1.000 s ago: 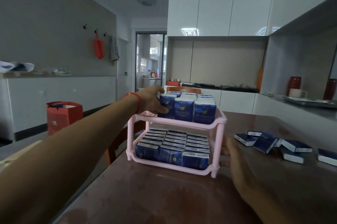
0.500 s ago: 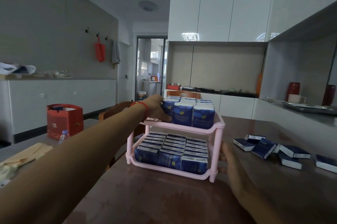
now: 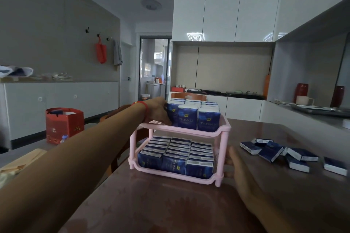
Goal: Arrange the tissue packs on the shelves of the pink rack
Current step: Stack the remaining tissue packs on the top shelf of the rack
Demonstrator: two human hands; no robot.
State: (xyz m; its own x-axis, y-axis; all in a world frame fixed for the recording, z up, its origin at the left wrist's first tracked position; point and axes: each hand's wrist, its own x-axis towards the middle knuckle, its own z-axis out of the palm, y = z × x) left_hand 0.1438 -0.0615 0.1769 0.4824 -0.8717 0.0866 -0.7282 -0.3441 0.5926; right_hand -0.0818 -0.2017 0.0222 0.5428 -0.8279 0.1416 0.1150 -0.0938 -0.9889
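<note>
A pink two-shelf rack (image 3: 224,139) stands on the brown table (image 3: 170,204). Its lower shelf is filled with blue tissue packs (image 3: 176,159) standing in rows. More packs (image 3: 197,117) stand upright on the right part of the upper shelf. My left hand (image 3: 158,110) reaches over the upper shelf's bare left end and presses against the leftmost upright packs there. My right hand (image 3: 236,164) lies with straight fingers against the rack's right side near the lower shelf. Several loose packs (image 3: 272,152) lie on the table to the right.
A wooden chair (image 3: 191,97) stands behind the rack, another at the table's left edge. A red gift bag (image 3: 64,124) and a small bottle (image 3: 64,139) sit on the floor at left. A counter with a metal tray (image 3: 322,109) and mug runs along the right.
The view has shifted slightly, so the rack sits a little lower and more to the right. My left hand stays at the upper packs and my right hand stays at the rack's side.
</note>
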